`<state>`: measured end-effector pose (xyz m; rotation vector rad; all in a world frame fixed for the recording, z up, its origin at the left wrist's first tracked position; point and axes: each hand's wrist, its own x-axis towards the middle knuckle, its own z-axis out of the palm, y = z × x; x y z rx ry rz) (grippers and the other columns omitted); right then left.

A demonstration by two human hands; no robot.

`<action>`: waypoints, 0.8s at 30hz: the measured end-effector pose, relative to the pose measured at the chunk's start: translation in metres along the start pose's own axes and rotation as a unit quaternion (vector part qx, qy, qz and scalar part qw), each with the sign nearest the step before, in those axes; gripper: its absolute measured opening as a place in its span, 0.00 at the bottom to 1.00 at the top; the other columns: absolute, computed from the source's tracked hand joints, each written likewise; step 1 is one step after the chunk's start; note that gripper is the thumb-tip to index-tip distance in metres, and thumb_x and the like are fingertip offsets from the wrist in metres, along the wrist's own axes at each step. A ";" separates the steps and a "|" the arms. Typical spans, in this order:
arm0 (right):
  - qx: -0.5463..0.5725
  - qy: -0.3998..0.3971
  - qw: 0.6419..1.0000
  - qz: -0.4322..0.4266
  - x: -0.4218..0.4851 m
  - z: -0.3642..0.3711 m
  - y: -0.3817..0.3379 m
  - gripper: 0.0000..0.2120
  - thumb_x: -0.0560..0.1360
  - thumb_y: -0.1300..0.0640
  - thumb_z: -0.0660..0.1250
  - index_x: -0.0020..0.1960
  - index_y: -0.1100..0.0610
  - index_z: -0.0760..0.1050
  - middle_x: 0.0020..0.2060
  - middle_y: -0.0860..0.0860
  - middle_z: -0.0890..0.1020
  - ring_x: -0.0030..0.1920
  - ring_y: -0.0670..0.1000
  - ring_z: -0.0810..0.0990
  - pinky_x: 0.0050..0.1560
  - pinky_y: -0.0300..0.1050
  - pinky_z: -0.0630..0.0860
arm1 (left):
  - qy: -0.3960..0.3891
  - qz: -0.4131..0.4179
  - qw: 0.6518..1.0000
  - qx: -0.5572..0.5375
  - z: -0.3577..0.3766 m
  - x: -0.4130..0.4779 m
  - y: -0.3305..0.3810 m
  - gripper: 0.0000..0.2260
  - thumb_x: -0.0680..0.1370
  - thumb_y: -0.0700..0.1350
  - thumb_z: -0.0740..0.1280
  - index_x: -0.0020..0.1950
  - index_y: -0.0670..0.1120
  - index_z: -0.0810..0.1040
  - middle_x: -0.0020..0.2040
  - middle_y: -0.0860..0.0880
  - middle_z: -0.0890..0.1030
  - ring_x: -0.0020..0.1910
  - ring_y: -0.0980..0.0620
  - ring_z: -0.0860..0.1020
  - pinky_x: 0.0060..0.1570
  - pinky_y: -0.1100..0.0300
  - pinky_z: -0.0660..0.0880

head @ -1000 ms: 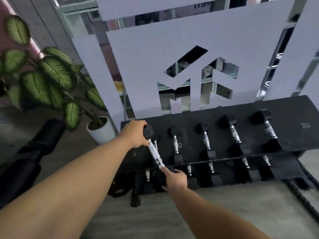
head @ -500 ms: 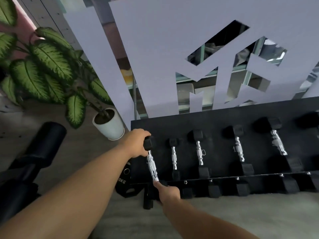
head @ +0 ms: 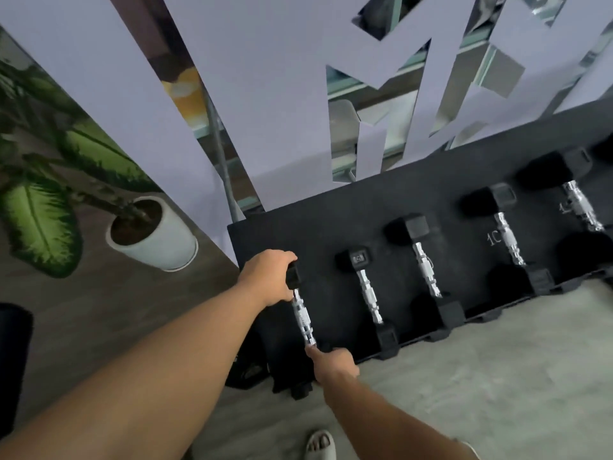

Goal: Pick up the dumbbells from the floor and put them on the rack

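A small dumbbell with a chrome handle and black hex heads lies at the left end of the black rack. My left hand wraps its far head. My right hand grips its near head at the rack's front edge, and that head is hidden under my fingers. To the right, several more dumbbells rest in a row on the rack's top shelf, the nearest one just beside the one I hold.
A potted plant in a white pot stands on the floor left of the rack. A pale panel with cut-outs rises behind the rack. Grey floor lies in front, with my sandalled foot at the bottom. A dark object sits at far left.
The camera has moved closer and tilted down, so the rack's left end looks larger. Both hands have kept hold of the dumbbell's two heads, and the dumbbell has settled lower onto the shelf.
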<state>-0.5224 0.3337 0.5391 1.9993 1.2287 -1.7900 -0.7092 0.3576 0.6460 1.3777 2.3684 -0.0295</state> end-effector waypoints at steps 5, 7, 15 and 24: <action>0.038 0.073 0.996 0.032 0.006 0.028 0.005 0.31 0.74 0.44 0.74 0.70 0.58 0.69 0.70 0.63 0.63 0.36 0.52 0.71 0.47 0.42 0.69 | -0.045 0.028 0.999 -0.003 0.035 0.024 -0.023 0.37 0.68 0.49 0.80 0.75 0.53 0.72 0.66 0.49 0.80 0.61 0.44 0.79 0.57 0.49 0.78; 0.057 0.094 0.994 0.024 0.007 0.037 0.008 0.27 0.75 0.49 0.74 0.69 0.57 0.68 0.69 0.63 0.62 0.34 0.51 0.72 0.48 0.42 0.71 | -0.048 0.034 0.998 -0.010 0.045 0.029 -0.027 0.35 0.69 0.48 0.79 0.75 0.52 0.73 0.64 0.49 0.80 0.60 0.43 0.79 0.56 0.48 0.79; 0.066 0.101 0.992 -0.024 -0.008 0.038 0.013 0.22 0.74 0.52 0.71 0.65 0.53 0.70 0.63 0.57 0.69 0.38 0.46 0.72 0.48 0.44 0.74 | -0.035 0.048 0.998 -0.008 0.064 0.034 -0.038 0.31 0.75 0.47 0.75 0.77 0.50 0.69 0.69 0.49 0.77 0.64 0.44 0.77 0.57 0.49 0.77; -0.163 0.113 0.955 -0.220 -0.046 -0.056 -0.019 0.17 0.73 0.50 0.70 0.60 0.52 0.79 0.58 0.52 0.80 0.60 0.54 0.80 0.63 0.47 0.76 | -0.048 0.028 0.998 -0.003 0.016 -0.005 -0.037 0.28 0.75 0.64 0.69 0.71 0.53 0.73 0.62 0.52 0.79 0.59 0.48 0.77 0.54 0.50 0.77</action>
